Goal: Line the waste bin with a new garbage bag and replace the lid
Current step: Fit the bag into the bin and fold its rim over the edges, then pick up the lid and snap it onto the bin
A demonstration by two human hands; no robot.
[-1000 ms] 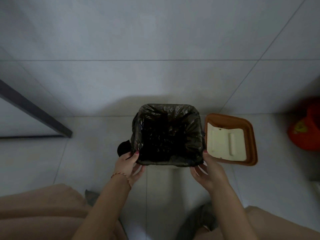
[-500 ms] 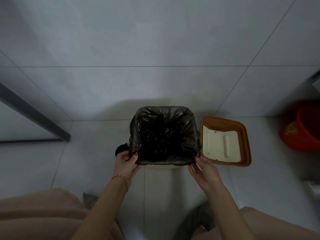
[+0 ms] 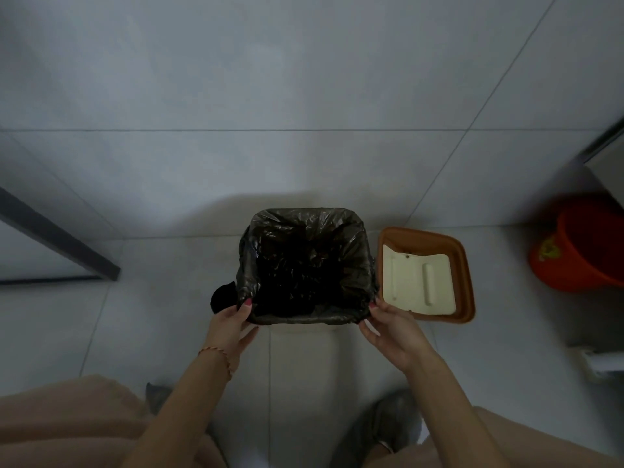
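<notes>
Pale grey tiled floor (image 3: pixel 175 315) meets a tiled wall (image 3: pixel 304 79) at 12 o'clock; light is dim. Dark door frame edge (image 3: pixel 60 238) runs in at 9 o'clock. Person crouches at 6 o'clock, tan trouser knees (image 3: pixel 67 423) low in frame, grey shoes partly hidden under the arms.

Waste bin (image 3: pixel 297 336), cream body, stands on the floor at centre. Black garbage bag (image 3: pixel 305 261) sits inside it, its edge folded over the whole rim, crinkled, interior too dark to read. Lid (image 3: pixel 467 282), brown frame with cream flap, lies upside down on the floor just beside the bin at 3 o'clock, not on it. Orange bucket (image 3: pixel 587 251) sits well apart at 3 o'clock, cut by the frame edge. A dark round object (image 3: pixel 223 297) pokes out beside the bin at 9 o'clock; can't tell what.

Left hand (image 3: pixel 229 327) at the bin's 7 o'clock corner, thumb on top of the bag edge, fingers underneath, pinching the folded plastic. Thin bracelet (image 3: pixel 219 356) on that wrist. Right hand (image 3: pixel 393 332) at the 5 o'clock corner, thumb tip touching the bag edge, fingers loosely curled below; whether they actually nip the plastic I can't tell.
</notes>
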